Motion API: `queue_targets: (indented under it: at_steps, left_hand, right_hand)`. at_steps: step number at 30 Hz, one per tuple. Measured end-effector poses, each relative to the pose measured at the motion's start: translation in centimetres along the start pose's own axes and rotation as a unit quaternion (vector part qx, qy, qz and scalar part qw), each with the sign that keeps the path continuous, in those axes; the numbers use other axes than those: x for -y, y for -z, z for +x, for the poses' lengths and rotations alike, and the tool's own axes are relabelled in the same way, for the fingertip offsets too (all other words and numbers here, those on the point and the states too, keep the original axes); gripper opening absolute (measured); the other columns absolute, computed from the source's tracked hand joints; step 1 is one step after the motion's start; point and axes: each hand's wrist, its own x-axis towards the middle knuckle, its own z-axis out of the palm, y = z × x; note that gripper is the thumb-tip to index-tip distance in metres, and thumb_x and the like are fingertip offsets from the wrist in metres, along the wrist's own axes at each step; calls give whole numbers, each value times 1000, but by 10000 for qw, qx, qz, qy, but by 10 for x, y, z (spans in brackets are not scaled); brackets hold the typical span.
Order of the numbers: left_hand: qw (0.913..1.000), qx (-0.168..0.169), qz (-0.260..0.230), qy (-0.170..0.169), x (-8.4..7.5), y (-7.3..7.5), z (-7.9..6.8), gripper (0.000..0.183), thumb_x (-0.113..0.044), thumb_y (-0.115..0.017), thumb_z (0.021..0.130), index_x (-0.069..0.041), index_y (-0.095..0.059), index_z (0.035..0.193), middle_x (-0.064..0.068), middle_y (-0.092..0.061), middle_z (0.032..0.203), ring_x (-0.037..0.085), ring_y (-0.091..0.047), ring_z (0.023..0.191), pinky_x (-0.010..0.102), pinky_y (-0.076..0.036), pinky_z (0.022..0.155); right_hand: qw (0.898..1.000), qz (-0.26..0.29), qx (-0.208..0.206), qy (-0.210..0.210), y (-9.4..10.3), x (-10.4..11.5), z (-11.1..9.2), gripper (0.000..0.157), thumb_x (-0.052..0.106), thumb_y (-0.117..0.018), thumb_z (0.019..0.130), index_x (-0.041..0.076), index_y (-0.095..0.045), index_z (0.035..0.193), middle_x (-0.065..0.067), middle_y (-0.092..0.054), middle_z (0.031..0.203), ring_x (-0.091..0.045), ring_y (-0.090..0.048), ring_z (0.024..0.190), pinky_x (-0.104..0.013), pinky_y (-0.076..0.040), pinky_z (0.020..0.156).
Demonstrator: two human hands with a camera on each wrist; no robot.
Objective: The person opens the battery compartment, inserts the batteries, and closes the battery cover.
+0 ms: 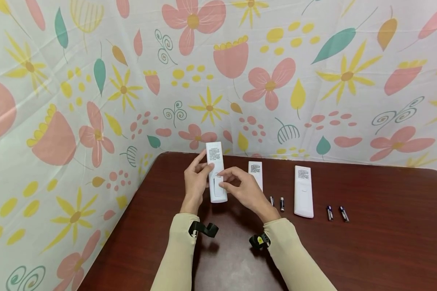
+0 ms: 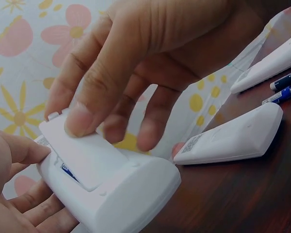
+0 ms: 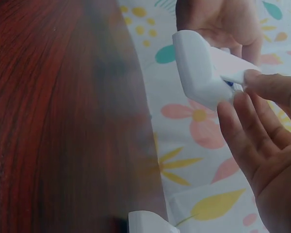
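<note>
Above the dark table (image 1: pixel 386 246), the person's left hand (image 1: pixel 196 182) grips a white remote (image 1: pixel 215 154) while the right hand (image 1: pixel 245 188) pinches its tilted battery cover (image 2: pixel 89 155); a blue battery (image 2: pixel 68 171) shows beneath, inside the remote.

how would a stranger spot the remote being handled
Over the left part of the table, the left hand grips the remote. Unlike the two remotes lying to its right, it is raised, and the right hand pinches its tilted cover.

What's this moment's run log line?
left hand: grips white remote control | right hand: pinches battery cover | cover: ajar | blue battery: partly visible inside
</note>
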Motion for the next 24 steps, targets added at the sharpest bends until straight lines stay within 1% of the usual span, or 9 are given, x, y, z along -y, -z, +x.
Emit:
queue_targets:
  at_steps: [3, 6, 13, 17, 19, 21, 24]
  left_hand:
    - [10000, 11, -34, 18, -1, 0, 0, 49, -13, -73, 103, -34, -67, 147, 12, -70, 114, 24, -72, 90, 40, -63, 67]
    - [10000, 27, -57, 32, 0, 0, -1, 49, -13, -73, 103, -35, -67, 147, 11, -69, 114, 26, -72, 90, 39, -63, 66]
    - [9999, 76, -80, 41, 0, 0, 0, 50, -13, -72, 103, -36, -66, 147, 10, -71, 115, 25, -72, 89, 32, -62, 63]
    - [10000, 81, -37, 46, 0, 0, 0, 49, -14, -72, 104, -38, -66, 147, 10, -71, 114, 25, -72, 89, 32, -61, 62]
    - [10000, 77, -30, 54, 0, 0, 1, 49, -14, -72, 104, -38, -66, 147, 10, -71, 114, 26, -72, 90, 32, -61, 62]
    - [10000, 64, -20, 64, 1, 0, 1, 49, -14, -72, 104, -38, -66, 147, 10, -71, 114, 26, -73, 90, 32, -61, 62]
    - [10000, 51, -26, 81, 1, 0, 2, 49, -15, -72, 104, -39, -66, 146, 10, -71, 115, 26, -73, 91, 32, -61, 62]
  right_hand:
    - [9995, -264, -64, 151, -1, -1, 0, 28, 5, -81, 95, 10, -76, 122, -1, -67, 100, -17, -68, 90, -34, -59, 77]
    - [9990, -387, -57, 193, -2, -1, 0, 29, 5, -81, 96, 11, -77, 124, -1, -64, 100, -17, -67, 89, -34, -59, 78]
    - [9974, -678, 41, 229, -4, -4, 0, 33, 6, -80, 96, 9, -76, 129, 2, -61, 96, -15, -65, 87, -36, -58, 78]
    - [9968, -750, 67, 265, -4, -5, 1, 34, 6, -80, 97, 8, -76, 131, 1, -60, 95, -15, -64, 86, -35, -58, 77]
    - [9967, -760, 13, 282, -3, -5, 1, 36, 5, -80, 97, 8, -75, 133, -2, -61, 98, -16, -63, 85, -36, -58, 76]
    - [9969, -744, -103, 250, -3, -5, 2, 40, 5, -80, 97, 9, -73, 137, -6, -62, 104, -18, -65, 87, -38, -59, 77]
    - [9976, -623, -296, 60, -3, -5, 3, 49, 6, -78, 99, 10, -65, 146, -13, -62, 119, -25, -67, 97, -44, -60, 83]
